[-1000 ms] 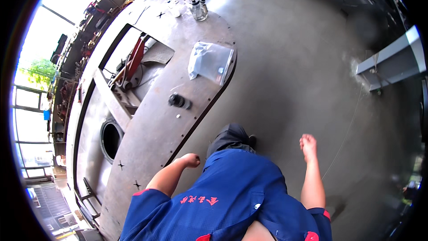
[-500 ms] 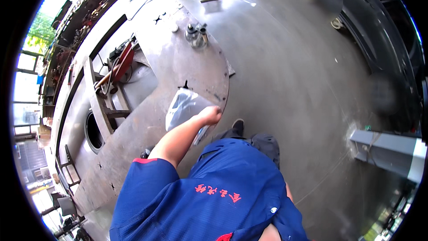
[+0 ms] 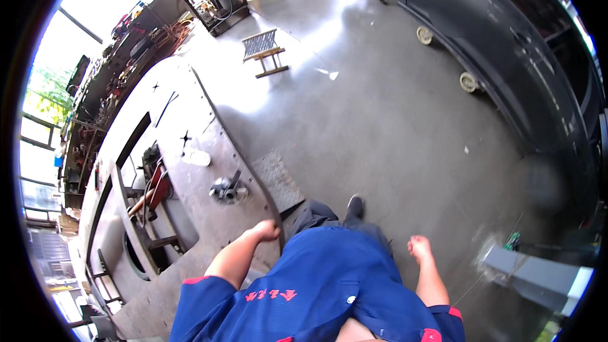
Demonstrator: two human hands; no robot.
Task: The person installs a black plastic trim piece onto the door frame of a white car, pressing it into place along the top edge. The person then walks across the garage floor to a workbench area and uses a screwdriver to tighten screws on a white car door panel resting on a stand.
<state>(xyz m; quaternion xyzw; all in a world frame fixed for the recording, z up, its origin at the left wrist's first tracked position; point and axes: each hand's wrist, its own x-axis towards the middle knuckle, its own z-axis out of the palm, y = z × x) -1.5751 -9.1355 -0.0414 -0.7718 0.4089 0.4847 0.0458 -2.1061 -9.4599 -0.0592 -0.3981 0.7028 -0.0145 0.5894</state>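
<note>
My left hand (image 3: pixel 266 230) is closed, low at the curved edge of a big metal table (image 3: pixel 221 228). A pale, see-through plastic bag (image 3: pixel 254 275) shows in part between that forearm and my blue shirt; most of it is hidden. My right hand (image 3: pixel 418 247) hangs out to the right over the floor, its fingers curled in and nothing seen in them. Closest to my left hand on the table stands a clear jar with dark fittings (image 3: pixel 228 191). Beyond it is a whitish translucent container (image 3: pixel 196 157).
A textured grey plate (image 3: pixel 277 180) lies beside the table. Ahead stands a small folding stool (image 3: pixel 265 50). To the right a dark car body (image 3: pixel 506 50) rests near pale wheels (image 3: pixel 468 82). A grey metal post base (image 3: pixel 532 272) is at lower right. Red tool (image 3: pixel 158 190) lies in the table's opening.
I have moved forward along the table, and the view has risen toward the stool and car. My left hand has dropped, mostly hiding the plastic bag. My right hand has swung into view.
</note>
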